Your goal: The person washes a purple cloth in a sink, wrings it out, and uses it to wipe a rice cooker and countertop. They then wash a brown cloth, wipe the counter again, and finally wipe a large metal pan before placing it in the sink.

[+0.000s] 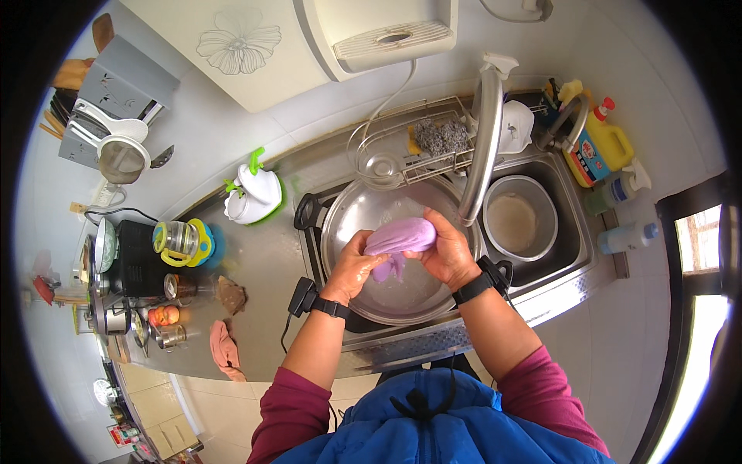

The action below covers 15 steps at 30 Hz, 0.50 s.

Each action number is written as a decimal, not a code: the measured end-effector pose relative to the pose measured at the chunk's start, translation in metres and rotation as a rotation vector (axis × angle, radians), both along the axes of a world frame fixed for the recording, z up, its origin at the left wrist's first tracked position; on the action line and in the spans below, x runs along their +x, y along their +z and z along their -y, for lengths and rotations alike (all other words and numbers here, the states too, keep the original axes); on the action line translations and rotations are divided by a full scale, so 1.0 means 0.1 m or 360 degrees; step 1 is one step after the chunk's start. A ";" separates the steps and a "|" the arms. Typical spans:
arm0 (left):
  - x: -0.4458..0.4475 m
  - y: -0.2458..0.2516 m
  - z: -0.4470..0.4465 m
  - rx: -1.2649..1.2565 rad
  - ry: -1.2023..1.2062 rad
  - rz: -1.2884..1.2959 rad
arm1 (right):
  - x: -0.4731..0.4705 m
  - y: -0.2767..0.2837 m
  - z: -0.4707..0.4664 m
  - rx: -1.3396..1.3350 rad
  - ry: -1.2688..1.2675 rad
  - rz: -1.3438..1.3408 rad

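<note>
A wet-looking purple cloth [401,236] is bunched up between both hands, above a wide metal basin [400,310] set in the left bowl of the sink. My left hand [356,267] grips the cloth's left end, and my right hand [445,249] grips its right end, with fingers partly hidden beneath it. A loose part of the cloth hangs down over the basin, where some water shows. The steel faucet [487,133] arches just above and to the right of my right hand. Both hands look wet.
A metal pot [520,217] with cloudy liquid stands in the right sink bowl. Behind the basin, a wire rack [429,168] holds steel wool [440,137]. Bottles, including a yellow jug [614,145], line the right wall. A pink cloth [225,350] lies on the left counter.
</note>
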<state>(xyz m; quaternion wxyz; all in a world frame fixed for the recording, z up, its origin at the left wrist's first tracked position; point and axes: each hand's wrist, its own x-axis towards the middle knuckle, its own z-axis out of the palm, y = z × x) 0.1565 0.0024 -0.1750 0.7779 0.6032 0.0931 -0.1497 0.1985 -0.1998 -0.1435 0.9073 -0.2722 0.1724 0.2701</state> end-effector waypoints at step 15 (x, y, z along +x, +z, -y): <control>0.14 0.27 -0.02 -0.0861 -0.0163 -0.0093 | -0.29 -0.48 -0.24 0.0405 0.0387 -0.0273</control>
